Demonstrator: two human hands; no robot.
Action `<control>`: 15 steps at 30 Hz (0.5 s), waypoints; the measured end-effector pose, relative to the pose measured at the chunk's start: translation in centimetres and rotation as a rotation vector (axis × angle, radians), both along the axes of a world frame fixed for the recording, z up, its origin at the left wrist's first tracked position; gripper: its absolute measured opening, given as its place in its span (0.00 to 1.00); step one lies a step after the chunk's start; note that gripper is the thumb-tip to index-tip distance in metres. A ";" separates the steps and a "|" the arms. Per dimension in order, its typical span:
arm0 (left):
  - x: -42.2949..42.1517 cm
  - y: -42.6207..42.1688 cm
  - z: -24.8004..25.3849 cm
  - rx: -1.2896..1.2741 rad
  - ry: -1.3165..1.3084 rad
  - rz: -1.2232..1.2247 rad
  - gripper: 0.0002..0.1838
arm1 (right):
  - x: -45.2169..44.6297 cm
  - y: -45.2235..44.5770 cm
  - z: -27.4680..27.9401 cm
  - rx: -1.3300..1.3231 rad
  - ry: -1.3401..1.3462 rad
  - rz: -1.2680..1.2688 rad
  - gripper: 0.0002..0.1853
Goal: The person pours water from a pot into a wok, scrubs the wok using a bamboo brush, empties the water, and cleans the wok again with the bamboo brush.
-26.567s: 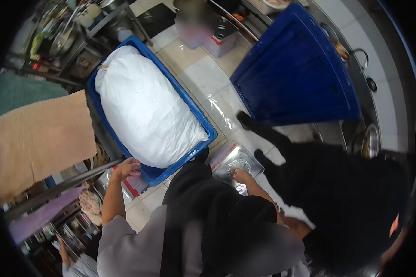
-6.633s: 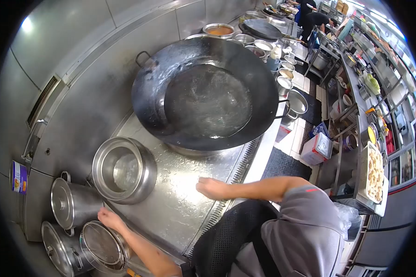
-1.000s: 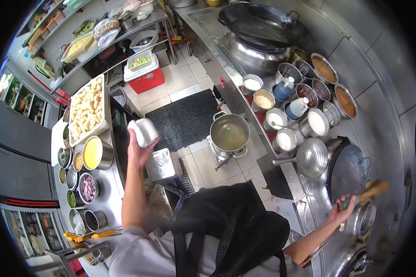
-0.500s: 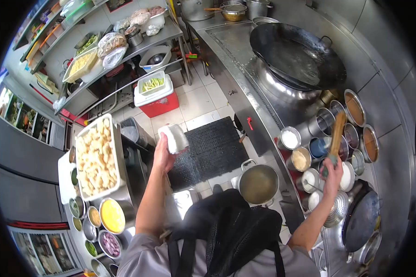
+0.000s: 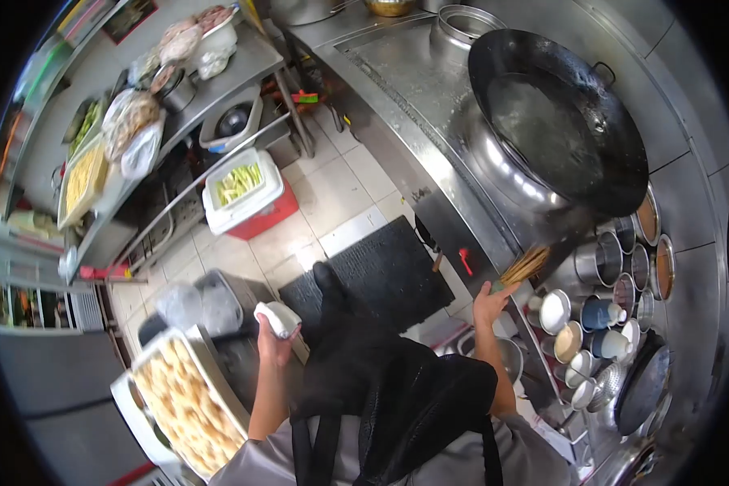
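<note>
In the head view my left hand (image 5: 274, 344) is closed around a folded white cloth (image 5: 279, 319), held out over the dark floor mat. My right hand (image 5: 492, 304) grips a bamboo wok brush (image 5: 526, 265) by its greenish bound end, and the bristles point up and to the right, over the stove's edge. A large black wok (image 5: 559, 121) sits tilted on the burner beyond the brush, with some liquid in its bottom. The brush and the wok are apart.
Several metal seasoning pots (image 5: 555, 312) crowd the stove's right side. A tray of pale, lumpy food pieces (image 5: 188, 405) stands at my lower left. A red cooler (image 5: 259, 212) is on the floor. Behind my right arm sits a pot (image 5: 510, 356). A black mat (image 5: 389, 275) covers the floor.
My right hand has swung the brush away from the seasoning pots to the stove's edge near the wok. My left hand has lowered the cloth. A leg has stepped onto the mat.
</note>
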State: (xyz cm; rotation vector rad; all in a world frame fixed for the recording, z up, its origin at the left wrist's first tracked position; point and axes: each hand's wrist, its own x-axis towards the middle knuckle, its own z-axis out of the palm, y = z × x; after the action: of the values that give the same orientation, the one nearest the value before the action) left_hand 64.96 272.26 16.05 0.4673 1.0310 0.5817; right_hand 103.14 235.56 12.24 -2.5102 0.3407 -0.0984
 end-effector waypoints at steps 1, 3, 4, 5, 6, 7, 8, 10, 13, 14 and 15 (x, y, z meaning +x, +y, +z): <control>1.9 4.1 0.0 0.000 0.009 -0.021 0.34 | 1.1 3.7 1.6 -0.016 0.095 -0.014 0.53; 4.9 10.8 0.1 -0.020 0.042 -0.059 0.34 | 4.3 12.1 3.6 -0.069 0.278 -0.045 0.56; 5.9 14.7 0.0 -0.002 0.013 -0.133 0.34 | 5.9 15.6 1.5 -0.031 0.151 0.022 0.57; 7.4 18.2 0.8 0.013 0.046 -0.139 0.34 | 7.6 20.5 2.5 -0.013 0.259 -0.022 0.57; 9.6 21.6 2.3 0.040 0.068 -0.145 0.34 | 9.1 25.3 3.6 0.035 0.302 -0.036 0.57; 11.4 24.6 3.8 0.076 0.038 -0.137 0.34 | 10.7 30.1 4.8 0.080 0.345 -0.052 0.57; 12.9 27.5 5.1 0.118 0.008 -0.131 0.34 | 12.2 34.4 5.2 0.092 0.344 -0.024 0.56; 14.8 32.8 6.7 0.191 -0.041 -0.135 0.36 | 15.7 42.4 3.8 0.139 0.312 0.004 0.55; 18.9 36.7 10.6 0.234 -0.001 -0.119 0.36 | 20.9 53.2 4.1 0.277 0.306 0.051 0.56; 19.8 38.1 10.4 0.222 0.006 -0.144 0.36 | 23.0 56.6 3.4 0.325 0.286 0.059 0.57; 20.3 39.3 9.9 0.210 0.014 -0.164 0.36 | 25.5 59.7 3.0 0.357 0.272 0.068 0.57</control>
State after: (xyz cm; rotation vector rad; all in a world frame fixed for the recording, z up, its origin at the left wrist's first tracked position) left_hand 85.30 311.57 25.92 0.7352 0.9388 0.5426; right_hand 128.64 295.22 15.23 -2.1772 0.3473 0.3076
